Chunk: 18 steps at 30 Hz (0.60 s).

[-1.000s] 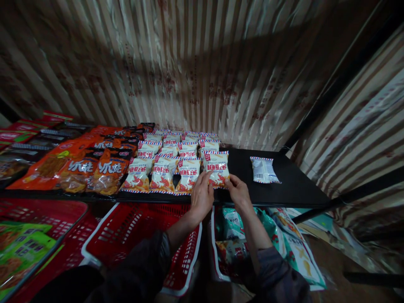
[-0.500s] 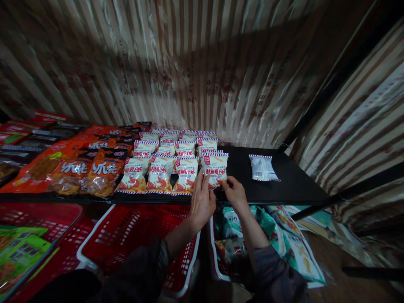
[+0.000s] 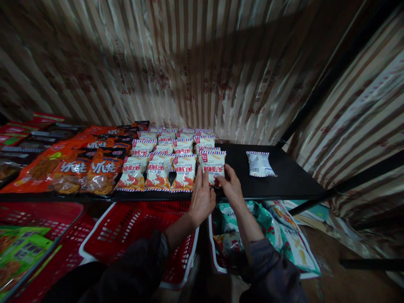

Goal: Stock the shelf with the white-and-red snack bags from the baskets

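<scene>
Left hand [image 3: 202, 203] and right hand [image 3: 232, 188], grip half-closed on opposite edges of a white snack bag [image 3: 213, 161].

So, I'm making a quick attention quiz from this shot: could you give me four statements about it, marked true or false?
1. The left hand and right hand touch the same white packet. True.
2. Nothing lies on the black shelf right of the hands. False: a lone packet lies there.
3. Orange-and-black bags sit left of the white packets. True.
4. The backdrop is plain blue. False: the striped backdrop is brown and pale.
</scene>
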Motion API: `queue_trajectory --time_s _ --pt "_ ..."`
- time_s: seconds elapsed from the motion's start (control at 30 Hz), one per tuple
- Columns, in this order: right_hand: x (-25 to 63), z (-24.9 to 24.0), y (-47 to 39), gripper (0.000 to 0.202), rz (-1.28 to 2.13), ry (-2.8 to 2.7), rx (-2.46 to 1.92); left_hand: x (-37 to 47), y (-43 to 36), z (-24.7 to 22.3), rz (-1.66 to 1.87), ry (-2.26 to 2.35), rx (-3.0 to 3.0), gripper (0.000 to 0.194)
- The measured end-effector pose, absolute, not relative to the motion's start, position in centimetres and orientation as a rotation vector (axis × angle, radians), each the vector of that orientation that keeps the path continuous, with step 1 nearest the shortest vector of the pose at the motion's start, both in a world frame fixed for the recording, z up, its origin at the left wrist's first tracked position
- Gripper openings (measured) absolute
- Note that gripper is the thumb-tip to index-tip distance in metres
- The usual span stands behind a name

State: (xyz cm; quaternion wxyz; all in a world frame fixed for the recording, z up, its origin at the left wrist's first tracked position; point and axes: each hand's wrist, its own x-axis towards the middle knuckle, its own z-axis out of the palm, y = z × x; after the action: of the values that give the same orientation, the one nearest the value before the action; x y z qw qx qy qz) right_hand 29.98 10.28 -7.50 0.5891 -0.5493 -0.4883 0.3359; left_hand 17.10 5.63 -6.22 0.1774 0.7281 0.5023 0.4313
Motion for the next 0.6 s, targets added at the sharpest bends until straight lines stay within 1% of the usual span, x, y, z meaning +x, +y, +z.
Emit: queue_trajectory --time_s 0.13,0.23,0.37,0.6 --pt "29.1 -6.6 10.3 0.058 0.869 -1.073 -1.304 16.5 5.5 -6.2 1.100 1.374 2.146 0.070" --pt "28.6 -6.3 10.1 0.055 0.898 -1.099 -1.281 16.1 5.3 -6.4 1.047 1.328 2.185 0.074" --pt "28.5 -6.0 9.6 0.051 0.884 -1.134 -1.266 16.1 4.9 -6.9 1.098 1.333 2.122 0.074" --pt "29.2 -6.3 9.6 0.058 0.872 -1.155 -1.294 16.5 5.1 -6.8 1.185 1.353 2.097 0.073"
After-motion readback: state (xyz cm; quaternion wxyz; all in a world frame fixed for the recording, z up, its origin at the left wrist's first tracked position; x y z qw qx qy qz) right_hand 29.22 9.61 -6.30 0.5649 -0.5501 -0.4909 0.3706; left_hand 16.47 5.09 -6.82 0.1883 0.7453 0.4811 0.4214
